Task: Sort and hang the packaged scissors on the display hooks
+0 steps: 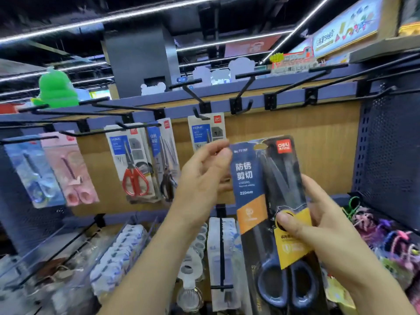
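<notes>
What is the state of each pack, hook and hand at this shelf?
blue-handled scissors pack: held in both hands, not hung
left hand: pinches its upper left edge
right hand: grips its lower half
red-handled scissors pack: hanging on a hook
pink scissors pack: hanging
upper middle hook: bare

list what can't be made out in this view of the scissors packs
Head view, the only one:
- Lower end of the held pack: cut off by the bottom edge. The right hand thumb covers part of its yellow label.
- Lower half of the grey pack on the middle hook: hidden by the left hand.
- Contents of the far-left blue pack: blurred.
- Small print on the red-handled scissors pack: too small to read.
</notes>
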Action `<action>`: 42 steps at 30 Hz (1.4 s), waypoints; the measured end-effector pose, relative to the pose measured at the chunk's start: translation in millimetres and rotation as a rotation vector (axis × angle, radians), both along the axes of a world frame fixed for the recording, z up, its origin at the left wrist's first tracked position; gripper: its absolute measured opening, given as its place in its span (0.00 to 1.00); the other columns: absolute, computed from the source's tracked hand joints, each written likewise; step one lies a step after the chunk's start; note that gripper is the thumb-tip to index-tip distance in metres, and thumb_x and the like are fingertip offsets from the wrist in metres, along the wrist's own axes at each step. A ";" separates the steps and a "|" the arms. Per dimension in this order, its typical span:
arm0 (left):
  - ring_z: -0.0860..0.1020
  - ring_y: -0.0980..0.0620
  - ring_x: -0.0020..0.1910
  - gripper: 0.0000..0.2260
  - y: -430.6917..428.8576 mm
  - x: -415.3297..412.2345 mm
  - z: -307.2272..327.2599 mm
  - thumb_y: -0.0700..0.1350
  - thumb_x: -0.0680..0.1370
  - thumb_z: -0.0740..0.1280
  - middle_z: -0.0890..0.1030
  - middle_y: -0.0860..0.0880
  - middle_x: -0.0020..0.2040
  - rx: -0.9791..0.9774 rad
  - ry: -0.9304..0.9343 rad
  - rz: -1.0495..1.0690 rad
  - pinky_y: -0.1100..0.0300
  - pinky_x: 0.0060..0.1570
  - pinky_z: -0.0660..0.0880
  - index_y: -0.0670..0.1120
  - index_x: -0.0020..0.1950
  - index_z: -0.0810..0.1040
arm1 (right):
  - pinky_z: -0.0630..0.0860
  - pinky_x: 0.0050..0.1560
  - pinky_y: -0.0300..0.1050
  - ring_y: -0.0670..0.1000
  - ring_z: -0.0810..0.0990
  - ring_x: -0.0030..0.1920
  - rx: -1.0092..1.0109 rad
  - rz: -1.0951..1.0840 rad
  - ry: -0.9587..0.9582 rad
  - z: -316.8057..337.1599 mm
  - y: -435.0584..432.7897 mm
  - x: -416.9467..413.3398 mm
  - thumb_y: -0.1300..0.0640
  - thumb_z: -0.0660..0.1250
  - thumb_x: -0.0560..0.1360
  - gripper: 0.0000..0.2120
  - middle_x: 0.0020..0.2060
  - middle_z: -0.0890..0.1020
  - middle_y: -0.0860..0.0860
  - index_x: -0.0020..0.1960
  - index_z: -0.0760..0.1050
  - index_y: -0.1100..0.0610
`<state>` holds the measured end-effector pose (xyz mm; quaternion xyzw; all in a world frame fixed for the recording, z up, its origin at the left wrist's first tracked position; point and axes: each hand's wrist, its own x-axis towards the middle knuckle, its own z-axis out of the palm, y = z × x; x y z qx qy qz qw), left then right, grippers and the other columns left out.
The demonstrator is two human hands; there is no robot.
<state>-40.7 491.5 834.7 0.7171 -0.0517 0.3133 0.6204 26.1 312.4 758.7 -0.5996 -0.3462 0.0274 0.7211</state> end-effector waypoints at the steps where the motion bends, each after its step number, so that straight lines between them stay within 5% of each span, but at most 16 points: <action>1: 0.84 0.49 0.49 0.13 -9.7 -4.2 3.7 0.49 0.78 0.66 0.85 0.47 0.51 -0.025 0.005 -0.069 0.56 0.46 0.82 0.50 0.62 0.76 | 0.80 0.48 0.36 0.45 0.84 0.56 0.004 0.036 0.007 -0.7 -1.9 -0.3 0.62 0.73 0.68 0.33 0.57 0.84 0.43 0.69 0.70 0.40; 4: 0.85 0.45 0.46 0.07 -28.4 -5.2 11.2 0.47 0.74 0.71 0.86 0.46 0.47 -0.092 -0.046 -0.046 0.50 0.45 0.83 0.52 0.52 0.80 | 0.82 0.43 0.43 0.53 0.86 0.50 0.017 0.139 0.020 6.4 -4.3 -5.2 0.63 0.73 0.67 0.36 0.54 0.86 0.55 0.71 0.69 0.44; 8: 0.83 0.47 0.38 0.05 -40.6 -2.5 11.3 0.43 0.76 0.71 0.85 0.45 0.39 -0.167 -0.138 0.049 0.52 0.40 0.81 0.50 0.40 0.82 | 0.80 0.36 0.38 0.48 0.85 0.39 0.060 0.134 0.020 7.9 -1.3 -9.6 0.61 0.73 0.67 0.25 0.43 0.87 0.53 0.62 0.76 0.47; 11: 0.83 0.50 0.35 0.05 -33.7 -6.5 17.0 0.42 0.77 0.70 0.84 0.47 0.37 -0.246 -0.187 0.087 0.57 0.35 0.81 0.48 0.42 0.81 | 0.79 0.44 0.36 0.47 0.84 0.46 -0.072 0.183 -0.029 -0.1 -3.8 -9.0 0.43 0.81 0.63 0.28 0.49 0.87 0.52 0.60 0.79 0.48; 16: 0.85 0.44 0.42 0.03 -25.3 -6.0 34.0 0.44 0.77 0.71 0.86 0.45 0.41 -0.142 -0.201 0.137 0.51 0.42 0.82 0.49 0.44 0.81 | 0.77 0.48 0.33 0.47 0.85 0.48 -0.082 0.133 -0.040 -0.8 3.7 -8.9 0.56 0.69 0.70 0.15 0.47 0.87 0.51 0.57 0.79 0.54; 22: 0.84 0.49 0.47 0.04 -33.1 7.5 59.7 0.47 0.78 0.70 0.86 0.50 0.44 0.026 -0.258 0.185 0.44 0.50 0.81 0.54 0.44 0.82 | 0.78 0.47 0.35 0.48 0.85 0.46 0.049 0.021 -0.080 7.8 8.3 -9.5 0.54 0.69 0.71 0.11 0.46 0.87 0.51 0.52 0.81 0.54; 31: 0.82 0.39 0.52 0.06 -18.0 47.0 57.9 0.53 0.76 0.71 0.85 0.43 0.49 -0.104 -0.012 0.168 0.37 0.57 0.77 0.51 0.46 0.81 | 0.79 0.52 0.41 0.50 0.85 0.50 0.055 -0.024 -0.035 3.5 7.7 -3.4 0.48 0.68 0.71 0.14 0.48 0.87 0.50 0.54 0.81 0.52; 35: 0.78 0.42 0.61 0.28 -16.4 47.6 53.5 0.63 0.66 0.69 0.80 0.45 0.63 -0.102 0.065 0.150 0.39 0.61 0.75 0.52 0.62 0.76 | 0.75 0.59 0.40 0.43 0.81 0.58 -0.166 0.180 -0.031 2.7 -2.2 3.2 0.51 0.70 0.71 0.22 0.55 0.84 0.45 0.64 0.72 0.46; 38: 0.83 0.47 0.52 0.10 -10.3 34.9 33.4 0.43 0.79 0.66 0.84 0.47 0.53 -0.011 0.064 0.107 0.48 0.51 0.80 0.51 0.60 0.75 | 0.76 0.61 0.52 0.50 0.84 0.56 -0.142 0.099 -0.015 -0.1 -1.7 8.9 0.54 0.71 0.71 0.22 0.53 0.86 0.50 0.63 0.72 0.47; 42: 0.82 0.55 0.39 0.17 11.1 33.4 -2.7 0.31 0.78 0.64 0.84 0.48 0.44 0.107 0.118 0.121 0.61 0.38 0.79 0.49 0.62 0.75 | 0.78 0.56 0.50 0.51 0.85 0.50 -0.111 -0.145 -0.023 0.1 18.6 24.7 0.60 0.72 0.75 0.13 0.47 0.86 0.49 0.56 0.75 0.48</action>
